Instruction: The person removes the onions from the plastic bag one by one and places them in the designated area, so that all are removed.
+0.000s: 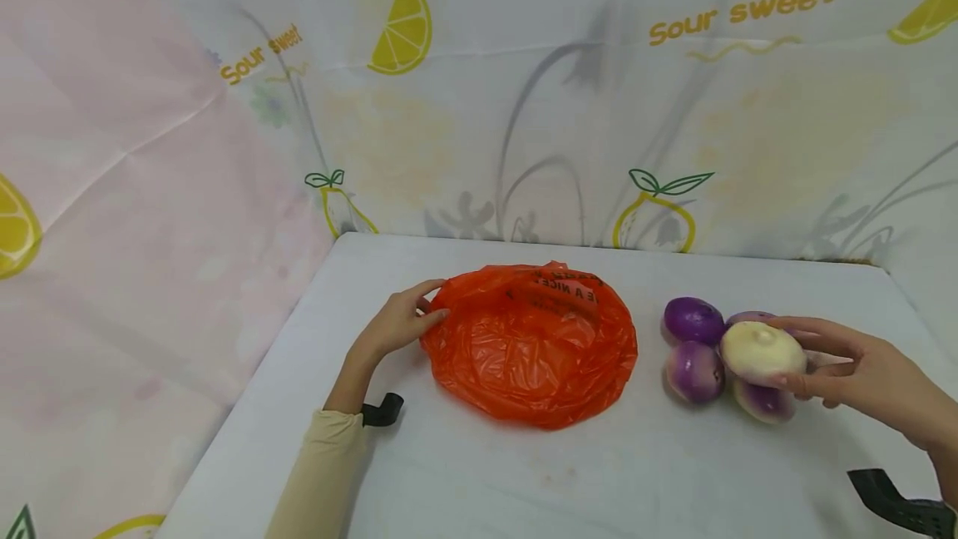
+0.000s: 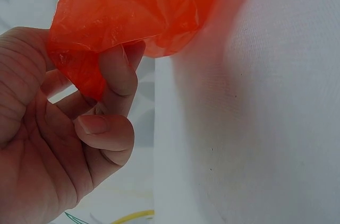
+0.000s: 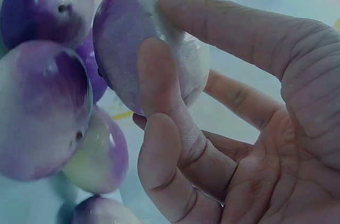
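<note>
An orange-red plastic bag (image 1: 531, 348) with dark print lies spread on the white table, its mouth facing up. My left hand (image 1: 400, 320) pinches its left rim; in the left wrist view the bag's edge (image 2: 138, 9) runs between thumb and fingers (image 2: 118, 72). On the right, my right hand (image 1: 861, 364) grips a round, glossy, purple-and-cream turnip-like vegetable (image 1: 763, 352), its cream side with a small nub toward the head camera. In the right wrist view, thumb and fingers (image 3: 159, 75) wrap this turnip-like vegetable (image 3: 119, 38). Several more like it, among them a deep purple one (image 1: 693, 320), sit close under and beside it.
The white table (image 1: 599, 481) stands against a curtain (image 1: 479, 106) printed with lemons and words. Another purple-and-white turnip-like vegetable (image 1: 695, 373) lies between the bag and the right hand. Black straps (image 1: 898, 506) ring both wrists.
</note>
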Demonstrator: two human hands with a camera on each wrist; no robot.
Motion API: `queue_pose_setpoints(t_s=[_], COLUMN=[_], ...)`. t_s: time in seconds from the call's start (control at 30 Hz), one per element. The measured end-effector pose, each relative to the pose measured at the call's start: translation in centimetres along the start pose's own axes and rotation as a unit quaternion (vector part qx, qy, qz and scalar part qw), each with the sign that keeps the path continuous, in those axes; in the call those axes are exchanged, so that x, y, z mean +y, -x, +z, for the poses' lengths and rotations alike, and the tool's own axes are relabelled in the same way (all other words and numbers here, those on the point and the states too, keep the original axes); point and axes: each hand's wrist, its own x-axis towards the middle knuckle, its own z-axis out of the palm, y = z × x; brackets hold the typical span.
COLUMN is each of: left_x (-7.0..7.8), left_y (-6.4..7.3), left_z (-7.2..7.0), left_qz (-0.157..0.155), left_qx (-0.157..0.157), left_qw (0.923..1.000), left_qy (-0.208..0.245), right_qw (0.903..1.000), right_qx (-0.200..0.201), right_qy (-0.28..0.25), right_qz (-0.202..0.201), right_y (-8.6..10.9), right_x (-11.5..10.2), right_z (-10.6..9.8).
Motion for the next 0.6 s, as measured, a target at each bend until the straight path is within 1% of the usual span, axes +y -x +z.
queue_pose_setpoints(t_s=[0.13,0.27,0.37,0.4,0.5,0.6], left_x=[0.1,0.3,0.3,0.3,0.2,0.2], left_y=[0.0,0.1,0.1,0.1,0.1,0.1], left_z=[0.0,-0.1,-0.2,-0.2,-0.1,0.0], left_qz=[-0.001,-0.003,-0.008,-0.008,-0.006,-0.003], left_qx=[-0.001,-0.003,-0.002,-0.001,0.000,0.001], left_qw=[1.0000,1.0000,1.0000,1.0000,1.0000,1.0000], left_qy=[0.000,0.000,0.002,0.001,0.005,0.004], right_qw=[0.9998,0.9995,0.9993,0.9990,0.9984,0.9963], right_qx=[0.003,0.001,-0.005,-0.002,0.016,0.039], right_qy=[0.000,-0.010,-0.001,0.004,0.013,0.022], right_qz=[0.022,0.030,0.036,0.044,0.052,0.073], right_y=[0.6,1.1,1.3,1.3,1.5,1.8], right_x=[1.2,2.0,2.5,2.7,3.8,4.8], right_z=[-0.3,-0.7,-1.0,-1.1,-1.2,-1.3])
